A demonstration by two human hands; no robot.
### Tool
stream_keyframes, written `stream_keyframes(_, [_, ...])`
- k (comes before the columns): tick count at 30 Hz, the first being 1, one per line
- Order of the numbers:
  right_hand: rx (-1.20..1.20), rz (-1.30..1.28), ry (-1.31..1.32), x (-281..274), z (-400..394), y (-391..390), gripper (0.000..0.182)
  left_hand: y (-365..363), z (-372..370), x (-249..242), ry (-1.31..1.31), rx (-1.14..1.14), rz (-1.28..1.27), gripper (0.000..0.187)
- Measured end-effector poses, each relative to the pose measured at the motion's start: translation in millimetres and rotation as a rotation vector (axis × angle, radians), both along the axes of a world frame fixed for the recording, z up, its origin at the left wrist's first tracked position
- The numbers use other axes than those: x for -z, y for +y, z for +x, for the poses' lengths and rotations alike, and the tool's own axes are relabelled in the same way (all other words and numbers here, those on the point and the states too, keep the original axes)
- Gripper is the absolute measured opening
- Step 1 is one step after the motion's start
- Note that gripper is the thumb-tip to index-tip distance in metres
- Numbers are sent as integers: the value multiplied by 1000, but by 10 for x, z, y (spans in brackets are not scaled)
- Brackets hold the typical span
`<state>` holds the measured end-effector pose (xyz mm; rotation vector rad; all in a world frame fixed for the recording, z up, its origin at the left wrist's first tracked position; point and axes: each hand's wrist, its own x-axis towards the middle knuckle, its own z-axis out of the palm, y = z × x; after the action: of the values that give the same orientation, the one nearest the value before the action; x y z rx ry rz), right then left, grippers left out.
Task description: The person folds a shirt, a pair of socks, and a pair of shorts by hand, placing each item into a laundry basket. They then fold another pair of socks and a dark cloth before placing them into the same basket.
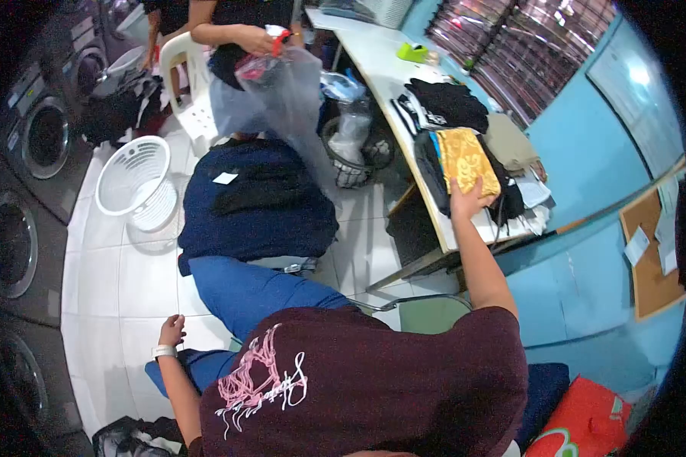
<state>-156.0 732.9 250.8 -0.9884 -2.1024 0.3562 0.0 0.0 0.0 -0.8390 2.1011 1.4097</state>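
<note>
My right hand [471, 199] grips the near edge of a folded golden-yellow patterned cloth [465, 156], its fingers on top. The cloth lies on a stack of dark folded clothes [428, 171] on the long white table [381, 76]. My left hand [172, 331], with a white band at the wrist, hangs low on the left, over the tiled floor beside my knee. Its fingers are loosely bent and apart, and I see nothing in them. In front of my knees is a large dark navy heap of cloth [259, 202] with a small white tag [225, 178].
Black folded clothes [450, 105] and a beige folded garment [511, 141] share the table. A white basket [133, 179] stands on the floor near the front-loading machines [44, 137]. Beyond the heap, another person's hand [259, 39] holds a clear plastic bag [278, 91] near a white chair [187, 84].
</note>
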Motion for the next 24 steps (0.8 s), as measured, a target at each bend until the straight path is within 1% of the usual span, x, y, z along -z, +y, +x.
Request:
stream_keyframes(2, [-26,50,6,-52,56,138,89,192,153,-13,-8,-1,-3,56])
stream_keyframes(3, [-20,-46,34,202,-119,-137,88,-270,-144,-203,30,-3,-77,56])
stream_keyframes(6, [-29,19,23,133,-77,44,87,-22,-5,-50,-20,8,-30,58])
stream_keyframes(10, [-4,-1,12,148,-197,55,88,-32,-14,-3,-55,30,-37,59])
stream_keyframes(13, [-6,-14,14,218,-262,73,88,22,91,11,-21,49,-54,56])
stream_keyframes(15, [-33,4,99,282,-365,159,87,124,66,101,-3,12,-76,56])
stream_keyframes(16, [-16,40,110,315,-404,185,87,130,71,122,-6,7,-73,56])
stream_keyframes(19, [-12,38,125,375,-436,235,86,142,134,236,-6,25,-78,57])
stream_keyframes(21, [5,40,107,346,-422,251,85,170,193,202,-5,37,-75,55])
stream_keyframes(24, [-41,65,156,361,-383,227,84,191,216,171,-9,-11,-52,51])
